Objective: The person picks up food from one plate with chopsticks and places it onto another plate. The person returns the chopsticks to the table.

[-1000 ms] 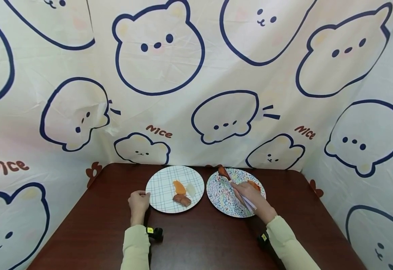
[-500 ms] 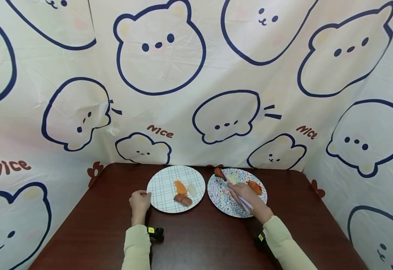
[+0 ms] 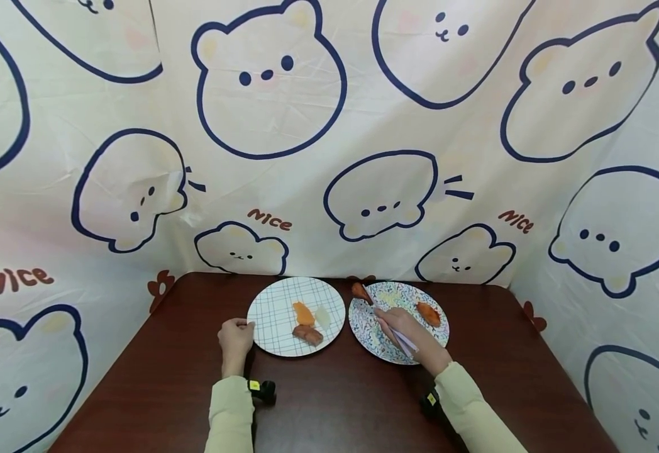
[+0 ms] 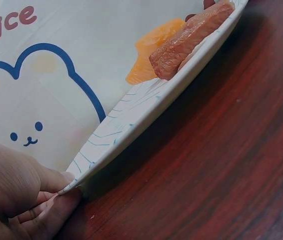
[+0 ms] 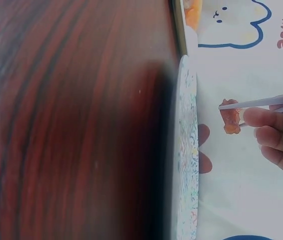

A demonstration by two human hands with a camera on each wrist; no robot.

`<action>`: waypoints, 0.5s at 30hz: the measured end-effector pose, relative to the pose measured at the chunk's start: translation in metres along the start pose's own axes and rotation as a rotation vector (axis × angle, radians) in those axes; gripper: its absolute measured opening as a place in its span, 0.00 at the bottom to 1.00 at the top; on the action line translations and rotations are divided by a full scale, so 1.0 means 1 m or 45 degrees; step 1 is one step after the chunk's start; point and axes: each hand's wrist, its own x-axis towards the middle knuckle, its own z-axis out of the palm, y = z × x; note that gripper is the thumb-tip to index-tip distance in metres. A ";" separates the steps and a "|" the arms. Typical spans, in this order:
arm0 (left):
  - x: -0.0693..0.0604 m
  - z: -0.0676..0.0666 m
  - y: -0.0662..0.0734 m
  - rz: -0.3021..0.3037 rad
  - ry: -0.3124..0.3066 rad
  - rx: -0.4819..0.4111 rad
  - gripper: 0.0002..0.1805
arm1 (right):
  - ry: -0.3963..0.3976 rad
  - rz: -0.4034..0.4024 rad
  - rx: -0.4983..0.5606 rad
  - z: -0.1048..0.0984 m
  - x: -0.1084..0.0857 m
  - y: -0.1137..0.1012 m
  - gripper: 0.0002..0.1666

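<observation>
1. Nearest are two pale sleeves (image 3: 230, 412), one on each arm, and two black wrist cameras (image 3: 266, 392) with yellow labels, above one dark red-brown table (image 3: 329, 409).
2. Two hands reach forward. The left hand (image 3: 236, 336) pinches a plate rim, thumb on top and fingers beneath. The right hand (image 3: 411, 327) has its fingers curled round two pale chopsticks (image 5: 261, 102), which grip one reddish-brown piece of food (image 5: 230, 117).
3. Two round plates stand side by side: one grid-lined plate (image 3: 270, 314) at the left hand, one speckled plate (image 3: 366, 333) under the right.
4. The grid-lined plate carries three foods: one brown slab of meat (image 3: 308, 335), one orange slice (image 3: 303, 313) and one translucent pale slice (image 3: 322, 318). The speckled plate carries one orange-brown fried piece (image 3: 428, 313).
5. Farthest is a cloth backdrop (image 3: 307, 182) of bear heads, with three "Nice" words.
6. Compared with a second ago, the right hand and its load have shifted toward the grid-lined plate, uncovering the fried piece; the left hand keeps its place.
7. The reddish-brown piece sits between the chopstick tips, just past the right fingertips, raised clear of the speckled plate, near its far left rim. I cannot tell whether a fingertip touches it.
</observation>
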 end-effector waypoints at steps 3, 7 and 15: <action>0.000 0.000 0.000 0.000 -0.007 -0.006 0.18 | -0.007 -0.001 0.008 0.000 0.002 -0.003 0.20; 0.000 0.000 0.000 -0.008 -0.020 -0.015 0.19 | -0.041 0.025 0.028 0.001 0.004 -0.007 0.20; -0.001 -0.001 0.000 -0.005 -0.011 -0.012 0.18 | -0.030 -0.001 0.047 0.005 0.011 -0.018 0.20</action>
